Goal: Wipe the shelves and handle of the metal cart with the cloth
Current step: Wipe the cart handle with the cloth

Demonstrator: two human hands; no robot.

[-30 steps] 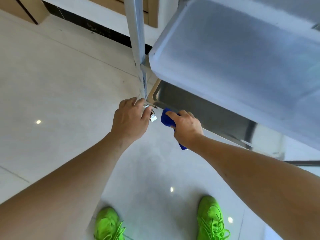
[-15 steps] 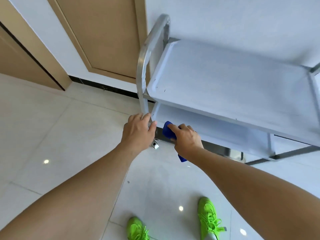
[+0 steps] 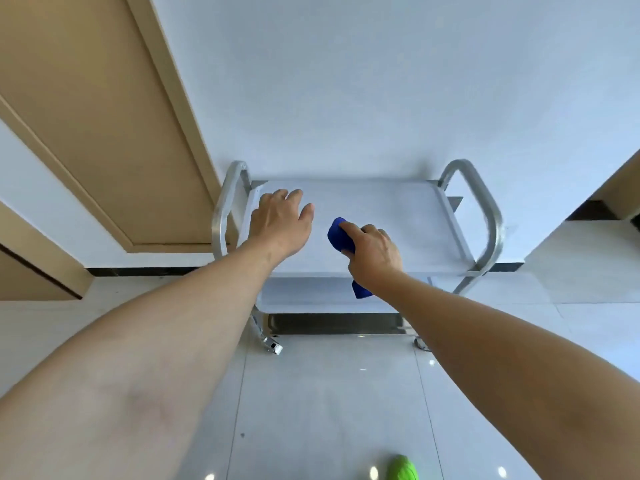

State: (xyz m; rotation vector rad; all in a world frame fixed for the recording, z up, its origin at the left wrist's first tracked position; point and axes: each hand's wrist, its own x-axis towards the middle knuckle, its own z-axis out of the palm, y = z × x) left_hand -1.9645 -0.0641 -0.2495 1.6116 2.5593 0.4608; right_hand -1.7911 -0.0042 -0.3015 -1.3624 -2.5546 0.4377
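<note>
A metal cart stands against the white wall, with a top shelf [image 3: 398,216], a middle shelf [image 3: 304,294] and a dark bottom shelf [image 3: 329,323] stacked below. Curved handles rise at the left end [image 3: 223,206] and the right end [image 3: 485,202]. My left hand [image 3: 280,223] is over the left part of the top shelf, fingers apart and holding nothing. My right hand [image 3: 374,251] is over the middle of the top shelf, shut on a bunched blue cloth [image 3: 341,235]; one end of the cloth hangs below my wrist.
A tan door [image 3: 104,116] is in the wall left of the cart. The cart's casters [image 3: 273,348] rest on a glossy grey tiled floor [image 3: 329,410]. A bright green shoe [image 3: 401,469] shows at the bottom edge. Another doorway opening [image 3: 616,202] lies to the right.
Both hands have risen from the cart's lower left corner post to above the top shelf. The view has pulled back and now faces the whole cart front-on.
</note>
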